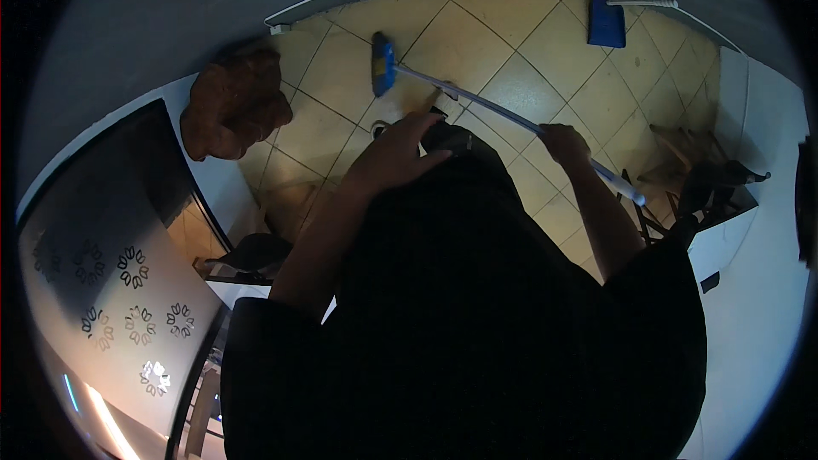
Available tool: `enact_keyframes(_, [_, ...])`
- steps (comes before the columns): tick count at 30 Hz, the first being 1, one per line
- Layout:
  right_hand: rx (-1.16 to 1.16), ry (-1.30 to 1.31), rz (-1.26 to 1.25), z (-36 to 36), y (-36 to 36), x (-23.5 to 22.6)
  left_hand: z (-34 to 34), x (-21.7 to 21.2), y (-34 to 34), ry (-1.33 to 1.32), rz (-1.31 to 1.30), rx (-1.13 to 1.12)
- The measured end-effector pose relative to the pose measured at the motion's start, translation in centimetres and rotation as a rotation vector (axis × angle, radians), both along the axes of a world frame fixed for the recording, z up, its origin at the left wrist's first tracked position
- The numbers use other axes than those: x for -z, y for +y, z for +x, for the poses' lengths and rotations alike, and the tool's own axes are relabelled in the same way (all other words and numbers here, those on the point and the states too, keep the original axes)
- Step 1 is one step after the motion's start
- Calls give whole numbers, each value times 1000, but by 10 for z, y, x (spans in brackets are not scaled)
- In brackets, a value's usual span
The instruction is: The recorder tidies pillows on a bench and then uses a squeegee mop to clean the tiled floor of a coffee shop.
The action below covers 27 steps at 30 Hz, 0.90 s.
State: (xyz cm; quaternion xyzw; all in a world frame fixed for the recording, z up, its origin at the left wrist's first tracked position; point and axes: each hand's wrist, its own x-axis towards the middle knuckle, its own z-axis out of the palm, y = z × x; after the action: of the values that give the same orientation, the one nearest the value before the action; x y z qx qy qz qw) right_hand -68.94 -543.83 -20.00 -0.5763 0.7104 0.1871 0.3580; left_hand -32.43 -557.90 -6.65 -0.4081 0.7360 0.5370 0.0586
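Clearly, the right hand (564,146), right of centre in the frame, is closed around the shaft of the broom (503,111). The broom slants across the upper middle: its blue and dark head sits on the tiled floor (477,30) at upper centre-left, and the pale end of its shaft comes out past the hand toward centre-right. Near the centre, the left hand (399,156) is off the broom, thumb and fingers apart, against the dark clothing (477,290). A blue dustpan (607,24) with a white handle lies at upper right, well apart from the broom. At upper left is a lumpy brown thing (234,106), its kind unclear; a flower-patterned panel (115,294) fills the lower left.
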Motion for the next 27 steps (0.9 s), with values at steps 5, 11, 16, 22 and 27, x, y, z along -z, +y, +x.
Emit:
enact_keyframes(5, [-70,60,-174,-52,67,-63,-89,-21,-3,386,38,221])
enact_keyframes(11, [-164,198,-249,17,-10,-182,-120,-58,13,601,-13,287])
enact_keyframes(16, [495,-655,-681,100,-27,-158,-119,-108,4,697,-362,201])
enact_keyframes(22, [-540,-318,-247,269,-124,-199,-58,-136,-14,192,-311,252])
enact_keyframes(27, [-570,-677,-164,306,-108,-203,41,-134,-8,541,-386,-94])
